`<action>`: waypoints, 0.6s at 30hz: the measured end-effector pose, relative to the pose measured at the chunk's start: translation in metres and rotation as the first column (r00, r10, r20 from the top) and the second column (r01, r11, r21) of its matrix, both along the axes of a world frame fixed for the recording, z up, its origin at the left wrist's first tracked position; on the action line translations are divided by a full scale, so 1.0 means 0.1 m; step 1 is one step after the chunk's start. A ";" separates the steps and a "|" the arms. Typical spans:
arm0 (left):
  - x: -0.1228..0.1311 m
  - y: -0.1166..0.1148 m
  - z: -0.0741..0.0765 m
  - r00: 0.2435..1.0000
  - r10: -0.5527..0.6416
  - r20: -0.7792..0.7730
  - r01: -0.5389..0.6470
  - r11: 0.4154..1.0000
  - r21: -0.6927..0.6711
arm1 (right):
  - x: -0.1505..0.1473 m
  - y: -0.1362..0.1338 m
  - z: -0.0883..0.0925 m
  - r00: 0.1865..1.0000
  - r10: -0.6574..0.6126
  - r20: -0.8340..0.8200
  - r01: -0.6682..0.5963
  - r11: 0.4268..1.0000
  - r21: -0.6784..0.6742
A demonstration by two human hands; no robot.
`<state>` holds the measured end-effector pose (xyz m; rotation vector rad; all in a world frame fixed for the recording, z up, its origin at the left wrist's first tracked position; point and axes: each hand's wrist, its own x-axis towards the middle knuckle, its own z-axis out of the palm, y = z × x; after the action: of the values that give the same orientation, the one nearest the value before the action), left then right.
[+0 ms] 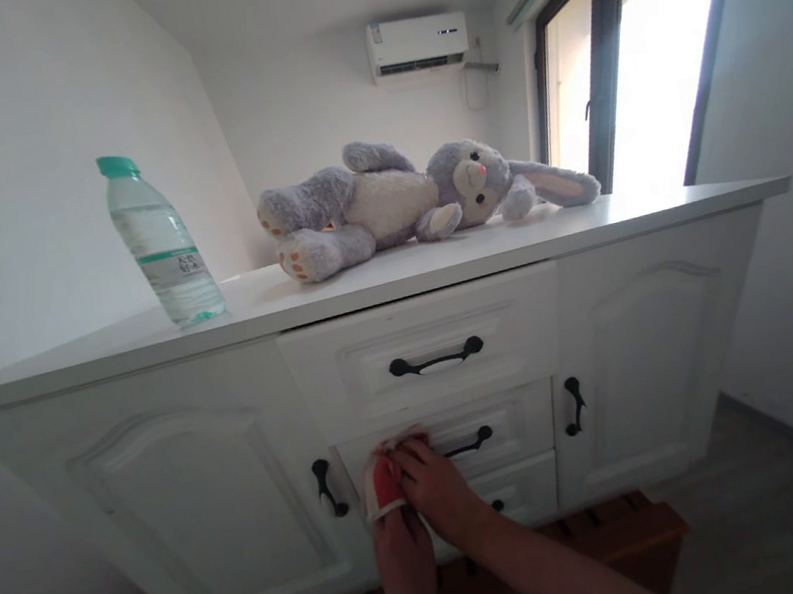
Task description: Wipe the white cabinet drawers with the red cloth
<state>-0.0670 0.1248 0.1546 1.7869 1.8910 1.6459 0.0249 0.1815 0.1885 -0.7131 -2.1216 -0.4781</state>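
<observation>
A red and cream cloth (pixel 386 482) is bunched up in front of the middle drawer (pixel 519 418) of a white cabinet. My left hand (pixel 404 551) grips it from below, with the fingertips tucked under the fabric and hidden. From the right, my right hand (pixel 434 486) pinches the upper part of the cloth with bent fingers. Just beside those fingers is the black handle (pixel 477 440) of the middle drawer, its left end covered by the hand and cloth. The top drawer's handle (pixel 437 358) sits above both hands.
On the cabinet top (pixel 544 230) a grey plush rabbit (pixel 388 202) lies on its side. A water bottle with a green cap (pixel 164 245) stands at the left. Doors with black handles flank the drawers. Below is a slatted wooden platform (pixel 663 526); a window is at the right.
</observation>
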 end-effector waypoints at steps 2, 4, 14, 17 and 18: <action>0.20 0.07 0.01 0.997 -0.066 -0.043 0.067 0.998 0.013 | 0.29 -0.03 0.01 0.999 -0.047 0.007 0.047 0.998 -0.032; 0.44 0.11 0.07 0.984 -0.138 -0.109 0.140 0.990 0.008 | 0.61 -0.08 0.01 0.995 -0.100 -0.004 0.099 0.993 -0.068; 1.51 0.27 0.45 0.725 -0.642 -0.250 0.568 0.762 -0.310 | 1.86 -0.16 -0.37 0.904 -0.365 -0.221 0.340 0.929 -0.143; 1.49 0.25 0.24 0.734 -0.658 -0.171 0.599 0.745 -0.295 | 1.86 -0.22 -0.72 0.886 -0.394 -0.245 0.345 0.912 -0.222; 1.44 0.23 0.11 0.745 -0.653 -0.136 0.606 0.748 -0.269 | 1.81 -0.23 -0.85 0.887 -0.390 -0.248 0.331 0.910 -0.248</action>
<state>0.0765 0.1481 0.1661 2.2416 1.2074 0.9960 0.2056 0.1582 0.1030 -1.2326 -1.7730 -0.3320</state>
